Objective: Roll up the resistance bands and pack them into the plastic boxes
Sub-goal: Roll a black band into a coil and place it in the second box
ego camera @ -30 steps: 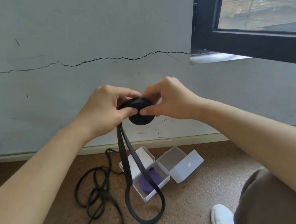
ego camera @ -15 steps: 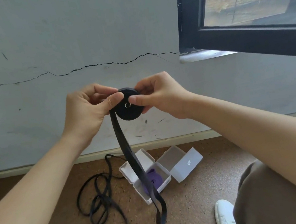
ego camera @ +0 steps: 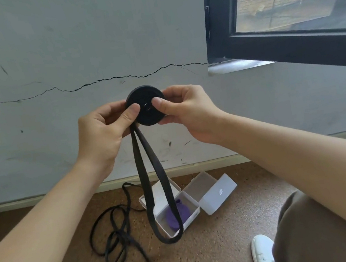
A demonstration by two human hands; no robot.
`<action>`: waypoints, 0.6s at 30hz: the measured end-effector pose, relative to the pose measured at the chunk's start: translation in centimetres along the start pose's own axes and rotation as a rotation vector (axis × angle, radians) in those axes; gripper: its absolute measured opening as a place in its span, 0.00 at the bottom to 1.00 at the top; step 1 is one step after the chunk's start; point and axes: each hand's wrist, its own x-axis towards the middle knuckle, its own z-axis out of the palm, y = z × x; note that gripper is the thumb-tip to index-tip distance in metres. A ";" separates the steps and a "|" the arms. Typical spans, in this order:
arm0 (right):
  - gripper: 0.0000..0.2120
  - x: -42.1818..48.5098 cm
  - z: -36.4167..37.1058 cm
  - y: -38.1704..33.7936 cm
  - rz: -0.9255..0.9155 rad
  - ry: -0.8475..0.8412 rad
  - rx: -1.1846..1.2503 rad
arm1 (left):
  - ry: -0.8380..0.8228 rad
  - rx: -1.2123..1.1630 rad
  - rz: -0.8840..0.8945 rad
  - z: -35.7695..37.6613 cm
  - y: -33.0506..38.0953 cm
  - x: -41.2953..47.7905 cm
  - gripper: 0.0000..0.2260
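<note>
- Bands, 3 total: black band coil (ego camera: 145, 100), a flat band mostly wound into a round disc and held up in front of the wall (ego camera: 65, 46). Thin black band (ego camera: 119, 234), loose in tangled loops on the floor (ego camera: 208, 255). Purple band (ego camera: 171, 218), rolled up inside a box.
- Hands, 2: left hand (ego camera: 105, 134) pinches the coil at its 9 o'clock edge, thumb on the face, fingers curled behind. Right hand (ego camera: 187, 113) pinches it at 3 o'clock the same way.
- Tail (ego camera: 142, 175) of the coil drops from its 7 o'clock edge as one long narrow matte loop. Its bottom bend hangs in front of the box w/ the purple band.
- Plastic boxes, 2, white, rectangular, lids open, side by side on the floor. Purple-band box (ego camera: 190, 218) is at 6 o'clock below the coil, and the empty box (ego camera: 219, 193) at its 2 o'clock.
- Thin black band lies at 9 o'clock of the boxes.
- Floor is brown, speckled, cork-like. Wall is pale grey w/ 1 jagged crack (ego camera: 101, 81).
- Window (ego camera: 289, 46), 1, black frame, at 2 o'clock.
- White shoe (ego camera: 263, 254), 1, at 5 o'clock.
</note>
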 end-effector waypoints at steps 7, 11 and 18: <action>0.09 0.1 -0.3 -0.1 -0.075 0.044 -0.073 | -0.039 0.111 0.026 -0.5 0.1 0.3 0.13; 0.11 -0.1 0.1 -0.3 -0.031 0.053 0.047 | -0.075 0.077 0.029 -0.5 0.1 0.1 0.14; 0.12 -0.4 0.5 0.4 0.227 -0.098 0.345 | -0.081 0.050 0.013 -0.9 0.6 0.5 0.10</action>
